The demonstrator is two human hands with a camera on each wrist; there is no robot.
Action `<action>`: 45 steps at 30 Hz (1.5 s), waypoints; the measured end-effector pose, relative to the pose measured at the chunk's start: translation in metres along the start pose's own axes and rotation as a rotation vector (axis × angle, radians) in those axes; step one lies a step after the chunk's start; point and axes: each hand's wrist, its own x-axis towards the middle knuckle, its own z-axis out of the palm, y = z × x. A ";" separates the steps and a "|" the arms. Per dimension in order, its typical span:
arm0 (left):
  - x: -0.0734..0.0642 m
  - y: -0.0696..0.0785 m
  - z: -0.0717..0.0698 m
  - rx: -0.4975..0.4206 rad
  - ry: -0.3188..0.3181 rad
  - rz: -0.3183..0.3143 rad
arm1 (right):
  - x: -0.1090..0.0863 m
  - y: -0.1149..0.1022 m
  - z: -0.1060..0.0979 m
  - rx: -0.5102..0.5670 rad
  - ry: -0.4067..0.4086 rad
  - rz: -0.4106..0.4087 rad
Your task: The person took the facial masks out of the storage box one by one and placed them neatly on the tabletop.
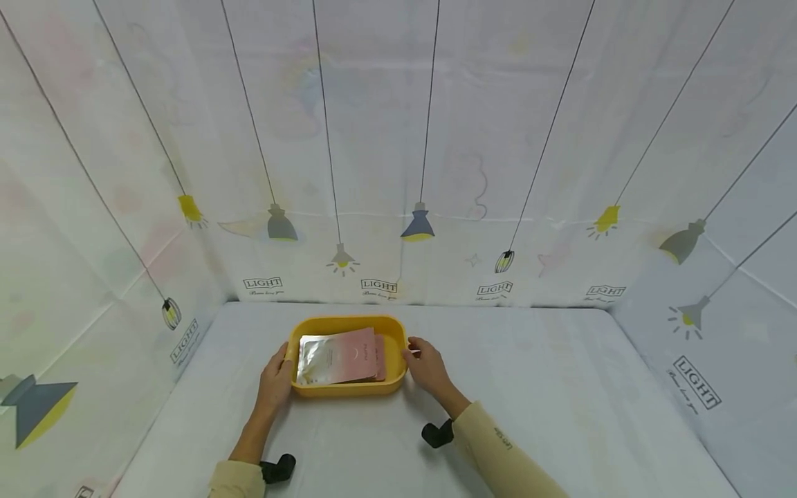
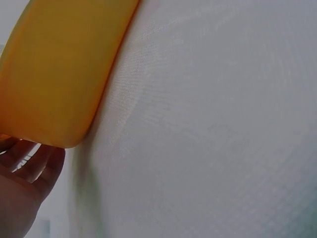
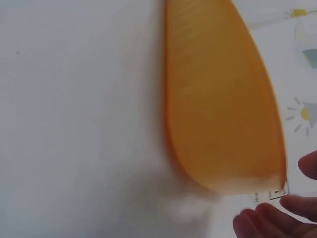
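Note:
A yellow plastic tray [image 1: 349,390] with rounded corners stands on the white table. Inside it lie flat pink and silver packets [image 1: 339,354], overlapping one another. At the tray's left end, my left hand [image 1: 275,382] grips the wall, its fingers [image 2: 49,168] against the outside; the thumb is hard to make out in the left wrist view. By the right end is my right hand [image 1: 429,366]. Its thumb [image 3: 309,165] stands off the rim and its fingertips [image 3: 247,223] are spread close to the tray corner; whether one touches is unclear.
White cloth covers the table [image 1: 529,401]. Behind and at both sides stand white fabric walls [image 1: 373,152] printed with hanging lamps and lettering. Black wrist mounts [image 1: 278,469] sit below both hands, next to beige sleeves [image 1: 498,449].

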 end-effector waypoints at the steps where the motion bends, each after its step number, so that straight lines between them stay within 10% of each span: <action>1: 0.000 0.000 0.000 -0.001 -0.002 -0.003 | 0.001 -0.002 -0.002 -0.009 0.023 -0.015; 12: 0.001 0.001 0.000 0.005 0.006 0.005 | 0.013 -0.031 -0.022 0.041 0.192 -0.119; 25: 0.000 0.001 0.000 -0.023 0.003 -0.012 | 0.021 -0.049 -0.003 0.196 -0.100 0.121; 45: 0.000 0.001 0.001 -0.012 0.008 0.004 | 0.020 -0.058 0.037 0.051 -0.174 0.190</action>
